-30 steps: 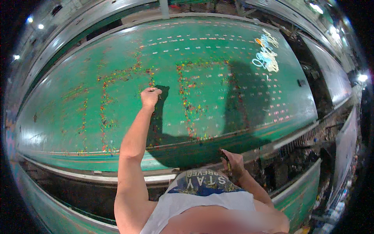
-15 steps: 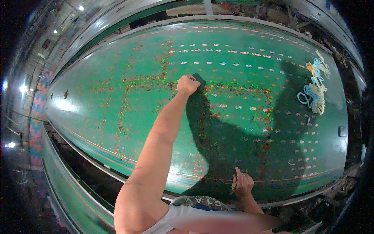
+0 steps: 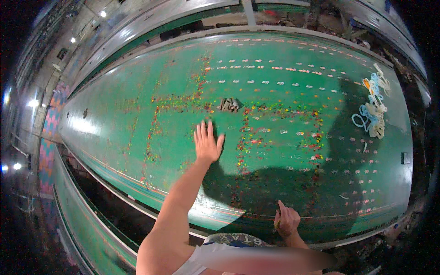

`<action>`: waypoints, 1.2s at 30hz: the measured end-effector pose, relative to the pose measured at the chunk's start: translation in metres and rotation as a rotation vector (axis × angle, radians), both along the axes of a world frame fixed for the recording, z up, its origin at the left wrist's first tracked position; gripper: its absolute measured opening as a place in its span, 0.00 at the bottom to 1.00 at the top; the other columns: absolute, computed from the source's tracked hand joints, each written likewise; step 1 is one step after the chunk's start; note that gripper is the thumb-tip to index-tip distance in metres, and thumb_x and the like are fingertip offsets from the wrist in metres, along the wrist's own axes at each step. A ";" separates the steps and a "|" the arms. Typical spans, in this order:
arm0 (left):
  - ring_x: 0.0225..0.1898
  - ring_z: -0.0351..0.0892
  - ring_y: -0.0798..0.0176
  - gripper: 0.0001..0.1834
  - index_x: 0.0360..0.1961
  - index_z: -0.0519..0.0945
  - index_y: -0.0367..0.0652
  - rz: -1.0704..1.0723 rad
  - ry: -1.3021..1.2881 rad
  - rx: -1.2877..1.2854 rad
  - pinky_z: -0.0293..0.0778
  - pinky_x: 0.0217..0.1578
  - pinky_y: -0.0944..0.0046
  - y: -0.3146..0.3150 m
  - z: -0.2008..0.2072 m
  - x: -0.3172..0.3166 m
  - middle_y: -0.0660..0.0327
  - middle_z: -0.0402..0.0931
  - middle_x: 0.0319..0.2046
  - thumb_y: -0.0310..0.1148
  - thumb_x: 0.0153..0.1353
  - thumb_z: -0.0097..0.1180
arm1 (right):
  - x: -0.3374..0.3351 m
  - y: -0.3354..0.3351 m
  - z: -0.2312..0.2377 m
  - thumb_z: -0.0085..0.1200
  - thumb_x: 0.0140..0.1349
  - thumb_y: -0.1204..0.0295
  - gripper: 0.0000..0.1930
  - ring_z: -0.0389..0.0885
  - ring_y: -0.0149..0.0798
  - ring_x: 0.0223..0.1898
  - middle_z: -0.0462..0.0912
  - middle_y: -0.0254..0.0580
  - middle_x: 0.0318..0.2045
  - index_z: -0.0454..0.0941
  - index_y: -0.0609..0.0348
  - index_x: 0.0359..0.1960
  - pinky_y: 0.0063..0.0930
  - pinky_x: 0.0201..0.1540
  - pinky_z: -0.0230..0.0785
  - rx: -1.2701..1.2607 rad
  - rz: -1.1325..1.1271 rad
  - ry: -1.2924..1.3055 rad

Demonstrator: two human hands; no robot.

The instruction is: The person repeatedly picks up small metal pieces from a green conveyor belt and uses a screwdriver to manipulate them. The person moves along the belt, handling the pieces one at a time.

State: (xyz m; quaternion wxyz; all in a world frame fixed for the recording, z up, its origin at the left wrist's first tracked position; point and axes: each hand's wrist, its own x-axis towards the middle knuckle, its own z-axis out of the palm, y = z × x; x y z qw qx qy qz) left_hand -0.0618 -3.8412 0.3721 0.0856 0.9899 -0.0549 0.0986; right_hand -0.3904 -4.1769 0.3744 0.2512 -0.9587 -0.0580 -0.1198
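My left hand [image 3: 208, 142] is open over the green surface [image 3: 176, 128], palm down with its fingers spread and pointing away from me. Just beyond its fingertips lies a crumpled grey-brown bundle [image 3: 230, 105], like bunched cloth; its exact kind is unclear. Small bits in red, yellow and green [image 3: 282, 107] are scattered in bands around it. Close to the near edge is my right hand [image 3: 287, 219], index finger stretched out and the others curled. Something yellowish shows by its thumb, too small and dark to make out.
Light blue and white cords [image 3: 373, 114] lie heaped at the far right, with an orange piece [image 3: 366, 84] among them. Rows of small pale pieces [image 3: 264, 82] run across the surface. A small dark block [image 3: 405, 158] sits near the right end. My shadow covers the near right.
My left hand has let go of the bundle, opened from a closed grip and drawn back toward me. The bundle now lies uncovered. My right hand keeps its pose.
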 end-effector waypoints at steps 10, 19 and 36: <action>0.83 0.50 0.36 0.40 0.79 0.68 0.49 -0.143 0.072 -0.024 0.45 0.80 0.32 0.050 0.015 -0.170 0.47 0.55 0.82 0.59 0.73 0.54 | -0.008 0.009 0.008 0.63 0.66 0.65 0.25 0.88 0.51 0.32 0.88 0.46 0.33 0.81 0.49 0.65 0.47 0.34 0.82 -0.015 -0.062 -0.064; 0.81 0.55 0.38 0.32 0.72 0.77 0.47 -0.166 -0.022 -0.181 0.46 0.80 0.33 0.066 -0.007 -0.169 0.50 0.62 0.79 0.52 0.73 0.55 | -0.129 0.049 0.073 0.62 0.71 0.65 0.26 0.92 0.50 0.44 0.91 0.47 0.51 0.75 0.47 0.70 0.47 0.42 0.85 0.081 -0.103 0.035; 0.41 0.85 0.68 0.22 0.49 0.87 0.32 -0.384 -0.039 -1.228 0.81 0.47 0.63 0.049 -0.021 -0.159 0.55 0.87 0.43 0.11 0.59 0.45 | -0.239 -0.064 0.068 0.68 0.64 0.66 0.34 0.90 0.52 0.33 0.91 0.45 0.44 0.70 0.45 0.73 0.49 0.31 0.81 0.025 -0.193 -0.129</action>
